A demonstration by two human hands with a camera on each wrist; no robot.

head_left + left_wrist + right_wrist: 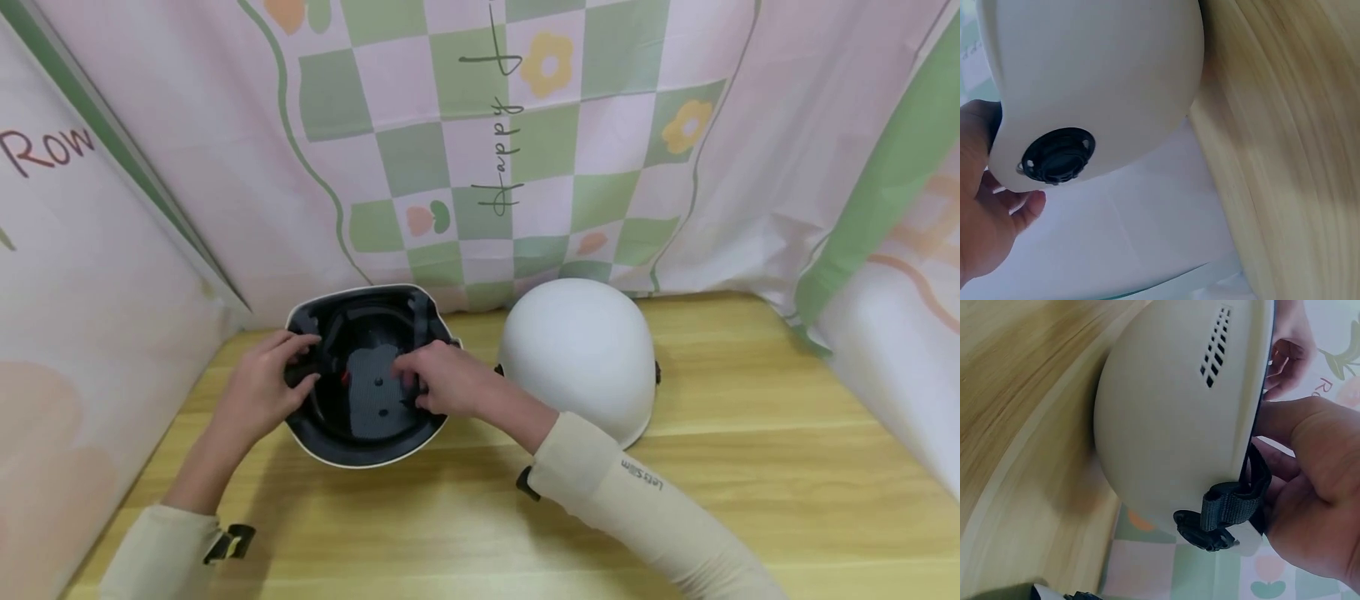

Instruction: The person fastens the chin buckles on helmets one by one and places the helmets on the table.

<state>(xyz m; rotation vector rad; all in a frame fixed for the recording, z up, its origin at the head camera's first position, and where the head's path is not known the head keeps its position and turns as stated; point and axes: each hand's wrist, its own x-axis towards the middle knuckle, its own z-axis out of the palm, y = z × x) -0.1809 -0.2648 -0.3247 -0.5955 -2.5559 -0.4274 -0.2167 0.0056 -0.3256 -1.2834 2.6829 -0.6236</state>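
A white helmet [1116, 69] lies crown down on the wooden table, its black lining [375, 392] facing up in the head view. My left hand [266, 379] grips its left rim between thumb and fingers, beside a round black fitting [1059, 156] on the shell. At the right rim, my right hand [442, 379] reaches inside with bent fingers and pinches a dark strap, its fingertips partly hidden. From the right wrist, a black webbing strap [1232, 509] loops over the rim next to that hand.
A second white helmet [577, 358] stands crown up on the wooden table [720, 500], just right of the first. Behind the table hangs a curtain [480, 150] with green checks and flowers; more printed cloth [75, 250] closes off the left side.
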